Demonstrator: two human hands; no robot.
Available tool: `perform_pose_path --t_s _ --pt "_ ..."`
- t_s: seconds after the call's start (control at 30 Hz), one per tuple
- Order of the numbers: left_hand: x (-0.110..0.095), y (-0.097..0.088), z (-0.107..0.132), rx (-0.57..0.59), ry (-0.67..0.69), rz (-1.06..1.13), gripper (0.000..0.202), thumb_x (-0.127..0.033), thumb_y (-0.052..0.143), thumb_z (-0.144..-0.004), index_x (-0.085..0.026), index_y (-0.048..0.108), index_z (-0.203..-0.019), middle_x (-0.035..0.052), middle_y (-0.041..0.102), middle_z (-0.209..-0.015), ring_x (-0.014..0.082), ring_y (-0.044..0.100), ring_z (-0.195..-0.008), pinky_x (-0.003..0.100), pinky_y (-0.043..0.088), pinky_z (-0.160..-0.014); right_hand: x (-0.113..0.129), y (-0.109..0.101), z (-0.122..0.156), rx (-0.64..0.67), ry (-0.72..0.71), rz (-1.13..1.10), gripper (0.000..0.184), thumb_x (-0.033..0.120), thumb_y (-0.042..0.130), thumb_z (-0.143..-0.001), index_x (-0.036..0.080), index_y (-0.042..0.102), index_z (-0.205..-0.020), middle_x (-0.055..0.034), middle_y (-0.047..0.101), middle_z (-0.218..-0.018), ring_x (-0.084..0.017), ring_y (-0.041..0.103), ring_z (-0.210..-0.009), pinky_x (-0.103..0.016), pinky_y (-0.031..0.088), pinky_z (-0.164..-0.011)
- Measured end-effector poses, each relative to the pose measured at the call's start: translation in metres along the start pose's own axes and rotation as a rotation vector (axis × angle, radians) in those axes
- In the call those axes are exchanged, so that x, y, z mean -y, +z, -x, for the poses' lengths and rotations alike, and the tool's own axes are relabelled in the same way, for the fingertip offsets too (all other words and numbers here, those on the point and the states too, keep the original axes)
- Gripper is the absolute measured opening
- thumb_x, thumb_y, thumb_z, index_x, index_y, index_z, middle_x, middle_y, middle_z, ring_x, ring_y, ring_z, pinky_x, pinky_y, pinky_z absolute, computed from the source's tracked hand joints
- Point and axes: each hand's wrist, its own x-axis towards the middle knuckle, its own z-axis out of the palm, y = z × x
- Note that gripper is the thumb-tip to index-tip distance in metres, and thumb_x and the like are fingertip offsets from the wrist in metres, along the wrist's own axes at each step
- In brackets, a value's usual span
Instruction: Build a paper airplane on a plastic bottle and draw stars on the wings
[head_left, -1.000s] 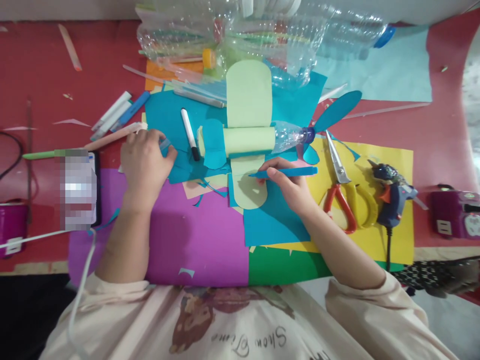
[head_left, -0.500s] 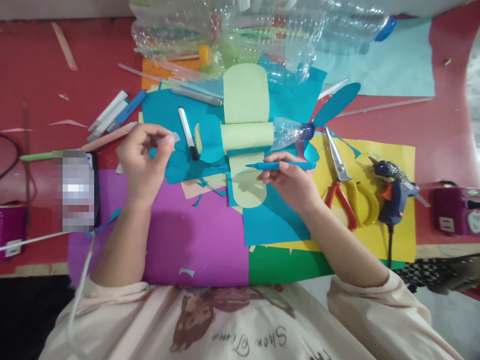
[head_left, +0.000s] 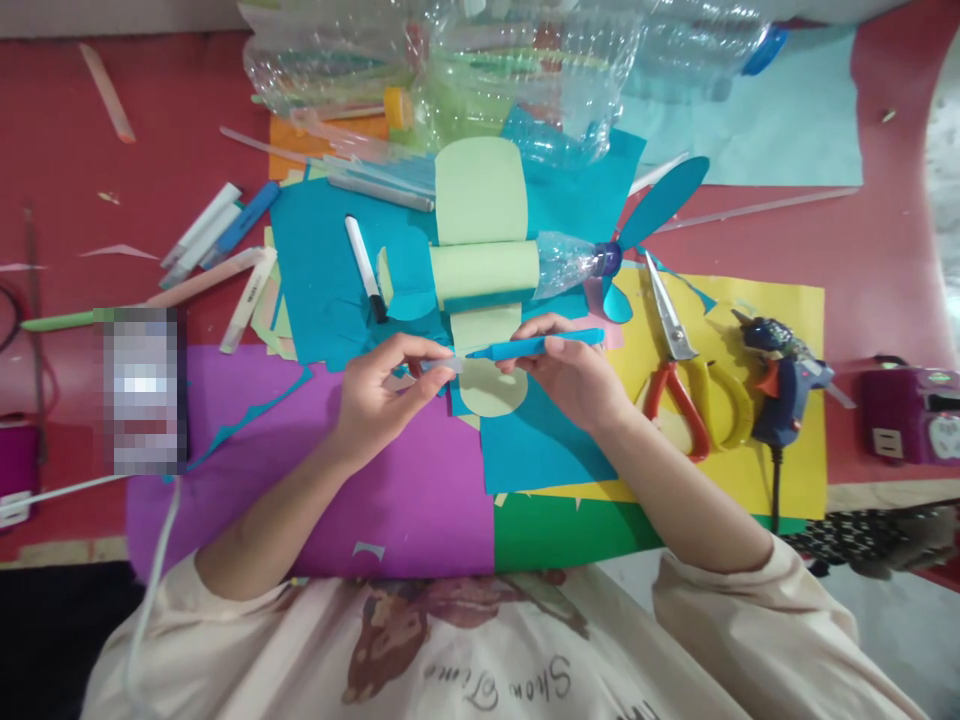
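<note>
My right hand [head_left: 570, 375] is closed around a blue felt-tip pen [head_left: 525, 346], its tip pointing left. Between the thumb and fingers of my left hand [head_left: 394, 395] is the pen's translucent cap [head_left: 442, 366], at the pen's tip; whether the two touch I cannot tell. Just beyond my hands lies a model plane [head_left: 486, 268] made of a plastic bottle wrapped in pale green and blue paper. Its pale green wings [head_left: 481, 190] stick out both ways, and a blue paper propeller [head_left: 664, 203] sits at the purple bottle cap. My hands partly cover the near wing.
On yellow paper to the right lie scissors [head_left: 671, 345] and a glue gun [head_left: 784, 375]. Clear plastic bottles [head_left: 525, 70] line the back. A black-and-white marker [head_left: 365, 268] and several other pens [head_left: 221, 235] are left of the plane; a phone [head_left: 146, 390] with a white cable is farther left.
My left hand has moved right with the cap, up to the tip of the pen. My right hand still holds the pen. The whole view has shifted slightly.
</note>
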Motion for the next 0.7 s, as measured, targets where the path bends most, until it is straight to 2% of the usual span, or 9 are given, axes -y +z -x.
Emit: perform_pose_path --t_s 0.07,0.17,0.43,0.57,0.7 --pt "0.001 0.001 0.001 0.021 -0.025 -0.002 0.027 -0.047 0.061 -0.086 -0.02 0.066 -0.087 0.0019 0.071 -0.081 0.0126 0.065 -0.066 0.022 0.052 -0.062 0.0 0.001 0.0 0.014 0.005 0.021 0.022 0.044 0.061 -0.073 0.023 0.058 -0.08 0.0003 0.065 -0.067 -0.018 0.067 -0.07 -0.039 0.056 -0.077" --pt "0.001 0.002 0.003 0.023 -0.041 0.005 0.032 -0.051 0.058 -0.088 -0.019 0.065 -0.089 0.0032 0.071 -0.082 0.0139 0.067 -0.067 0.023 0.053 -0.062 0.0 0.0 0.0 0.021 0.003 0.015 0.024 0.045 0.062 -0.073 0.023 0.06 -0.08 0.0 0.066 -0.066 -0.019 0.068 -0.07 -0.04 0.056 -0.077" --pt "0.003 0.007 0.006 0.039 0.163 -0.034 0.026 -0.044 0.057 -0.092 -0.019 0.063 -0.088 0.0022 0.072 -0.081 0.0121 0.068 -0.07 0.02 0.053 -0.064 -0.008 0.002 0.006 0.016 0.018 -0.047 0.026 0.043 0.076 -0.07 0.02 0.074 -0.082 -0.0011 0.072 -0.07 -0.016 0.07 -0.068 -0.031 0.056 -0.07" --pt "0.004 0.008 0.008 0.04 0.157 0.004 0.023 -0.04 0.059 -0.092 -0.019 0.062 -0.086 0.0038 0.074 -0.084 0.014 0.071 -0.077 0.021 0.054 -0.068 -0.01 0.006 0.01 0.02 0.015 -0.077 0.025 0.042 0.077 -0.071 0.021 0.075 -0.082 -0.0013 0.072 -0.069 -0.016 0.07 -0.068 -0.031 0.057 -0.07" --pt "0.0 0.009 0.009 0.031 0.147 0.005 0.022 -0.039 0.058 -0.092 -0.019 0.062 -0.084 0.0033 0.073 -0.081 0.014 0.07 -0.075 0.022 0.055 -0.066 -0.012 0.006 0.01 0.026 0.015 -0.094 0.023 0.042 0.077 -0.071 0.022 0.074 -0.083 0.0003 0.071 -0.071 -0.014 0.068 -0.065 -0.031 0.057 -0.071"
